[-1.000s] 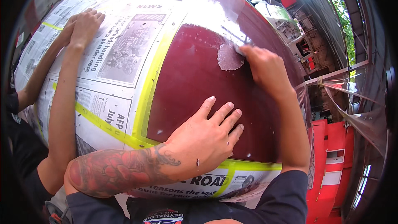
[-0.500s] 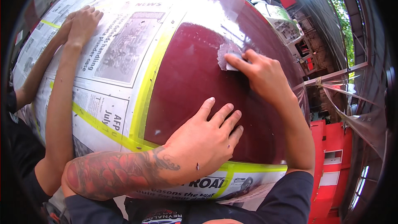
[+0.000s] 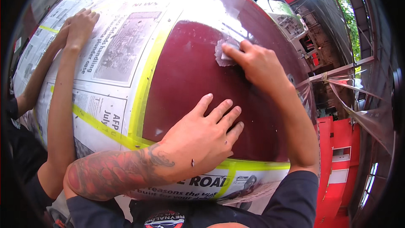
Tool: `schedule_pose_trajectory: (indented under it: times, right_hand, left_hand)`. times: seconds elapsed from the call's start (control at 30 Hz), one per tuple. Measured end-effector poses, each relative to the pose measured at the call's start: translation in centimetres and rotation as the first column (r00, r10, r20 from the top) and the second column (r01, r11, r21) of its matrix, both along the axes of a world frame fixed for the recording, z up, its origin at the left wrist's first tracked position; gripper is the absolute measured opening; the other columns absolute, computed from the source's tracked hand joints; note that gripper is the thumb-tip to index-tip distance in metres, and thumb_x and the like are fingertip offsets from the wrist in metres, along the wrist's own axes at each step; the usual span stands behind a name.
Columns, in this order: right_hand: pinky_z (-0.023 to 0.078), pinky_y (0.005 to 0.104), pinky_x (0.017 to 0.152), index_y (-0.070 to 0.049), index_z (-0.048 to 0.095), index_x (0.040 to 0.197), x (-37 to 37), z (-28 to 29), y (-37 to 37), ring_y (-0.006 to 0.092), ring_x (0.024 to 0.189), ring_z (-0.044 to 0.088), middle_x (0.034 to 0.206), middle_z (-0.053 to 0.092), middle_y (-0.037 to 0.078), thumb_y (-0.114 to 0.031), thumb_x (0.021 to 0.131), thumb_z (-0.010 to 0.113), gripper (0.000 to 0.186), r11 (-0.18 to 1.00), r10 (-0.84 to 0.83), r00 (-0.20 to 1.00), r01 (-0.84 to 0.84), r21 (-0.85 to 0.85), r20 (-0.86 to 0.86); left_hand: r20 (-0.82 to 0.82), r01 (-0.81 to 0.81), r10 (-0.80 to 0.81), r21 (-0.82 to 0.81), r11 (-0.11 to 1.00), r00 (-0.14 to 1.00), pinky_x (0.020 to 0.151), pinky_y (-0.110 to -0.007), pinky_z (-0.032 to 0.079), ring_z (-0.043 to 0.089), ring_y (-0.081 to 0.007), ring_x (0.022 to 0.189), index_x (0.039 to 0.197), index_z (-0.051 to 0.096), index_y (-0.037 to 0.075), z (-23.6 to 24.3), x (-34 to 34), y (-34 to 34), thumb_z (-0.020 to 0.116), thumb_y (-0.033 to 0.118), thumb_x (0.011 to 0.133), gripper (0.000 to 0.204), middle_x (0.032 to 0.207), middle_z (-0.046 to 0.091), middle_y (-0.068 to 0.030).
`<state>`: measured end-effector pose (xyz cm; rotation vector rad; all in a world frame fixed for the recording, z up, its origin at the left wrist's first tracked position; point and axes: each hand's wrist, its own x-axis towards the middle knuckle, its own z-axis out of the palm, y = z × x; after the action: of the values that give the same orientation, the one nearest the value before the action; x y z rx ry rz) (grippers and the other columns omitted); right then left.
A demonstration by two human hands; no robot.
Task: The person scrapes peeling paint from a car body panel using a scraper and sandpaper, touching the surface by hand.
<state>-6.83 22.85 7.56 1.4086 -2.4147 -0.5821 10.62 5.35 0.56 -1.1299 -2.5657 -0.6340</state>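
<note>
A curved maroon car panel (image 3: 181, 71) is bordered by newspaper (image 3: 109, 71) and yellow masking tape (image 3: 143, 118). My tattooed left forearm crosses the lower middle, and my left hand (image 3: 202, 131) lies on the maroon paint with fingers spread. My right hand (image 3: 255, 65) grips a small pale flat pad (image 3: 228, 55) against a rough whitish patch in the upper part of the panel. Bright glare covers the paint just above it.
A co-worker's hands (image 3: 80, 29) rest together on the newspaper at upper left, their dark-shirted body at the left edge. Beyond the panel at right are red boards (image 3: 333, 173), hanging plastic sheeting (image 3: 354, 105) and a metal-framed opening with foliage.
My right hand and the pad have moved leftward across the rough patch since a second ago, dipping, then rising slightly. My left hand stays spread, and the view has shifted slightly.
</note>
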Motion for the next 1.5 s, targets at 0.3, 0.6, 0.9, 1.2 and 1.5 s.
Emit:
schedule_pose_trajectory:
  times: [0.3, 0.6, 0.9, 1.2, 1.5]
  right_hand:
    - [0.06, 0.0431, 0.065, -0.02, 0.062, 0.127, -0.6, 0.1, -0.1, 0.0319, 0.08, 0.074, 0.097, 0.067, 0.014, -0.01, 0.094, 0.058, 0.035, 1.0, -0.006, 1.0, 0.006, -0.008, 0.029]
    - [0.06, 0.0452, 0.065, -0.018, 0.062, 0.122, -2.0, 0.0, -0.3, 0.0339, 0.081, 0.074, 0.093, 0.067, 0.015, -0.01, 0.093, 0.057, 0.03, 0.998, 0.01, 1.0, -0.01, -0.057, 0.004]
    - [0.06, 0.0449, 0.064, -0.019, 0.062, 0.118, -2.9, -0.9, -1.4, 0.035, 0.082, 0.074, 0.094, 0.069, 0.016, -0.008, 0.093, 0.059, 0.028, 0.995, 0.01, 0.999, -0.013, -0.103, -0.036]
    - [0.057, 0.0468, 0.069, -0.018, 0.06, 0.126, -0.5, -0.2, 1.9, 0.0367, 0.088, 0.072, 0.095, 0.069, 0.013, -0.001, 0.089, 0.059, 0.041, 0.979, -0.003, 0.996, 0.022, -0.203, 0.094]
    - [0.058, 0.0439, 0.065, -0.02, 0.063, 0.125, -0.6, 0.5, 0.5, 0.0309, 0.083, 0.072, 0.092, 0.064, 0.01, -0.004, 0.088, 0.06, 0.04, 0.997, 0.013, 0.998, -0.009, -0.078, 0.059]
  left_hand:
    - [0.014, -0.007, 0.006, 0.021, 1.0, 1.0, 0.118, -0.058, 0.033, 0.048, -0.0343, 0.144, 0.141, 0.06, 0.005, 0.2, -0.1, -0.1, 0.065, 0.039, 0.097, 0.056, 0.151, 0.054, -0.0186]
    - [-0.053, -0.017, 0.015, -0.035, 0.999, 0.998, 0.118, -0.058, 0.033, 0.048, -0.0343, 0.144, 0.14, 0.061, 0.006, 0.4, -0.2, 0.0, 0.066, 0.039, 0.096, 0.055, 0.152, 0.054, -0.0185]
    - [0.003, -0.006, 0.007, -0.023, 1.0, 1.0, 0.118, -0.058, 0.033, 0.048, -0.0341, 0.144, 0.142, 0.059, 0.006, 0.7, 0.1, 0.1, 0.064, 0.04, 0.098, 0.056, 0.152, 0.053, -0.0179]
    - [-0.003, 0.007, -0.007, -0.002, 1.0, 1.0, 0.118, -0.058, 0.033, 0.047, -0.0351, 0.144, 0.142, 0.059, 0.002, -0.1, -0.4, 0.2, 0.059, 0.035, 0.099, 0.054, 0.152, 0.053, -0.0206]
    - [0.002, 0.015, -0.015, 0.015, 1.0, 1.0, 0.118, -0.059, 0.033, 0.047, -0.0353, 0.144, 0.143, 0.059, 0.002, 0.0, -0.4, 0.1, 0.059, 0.035, 0.099, 0.055, 0.153, 0.053, -0.0207]
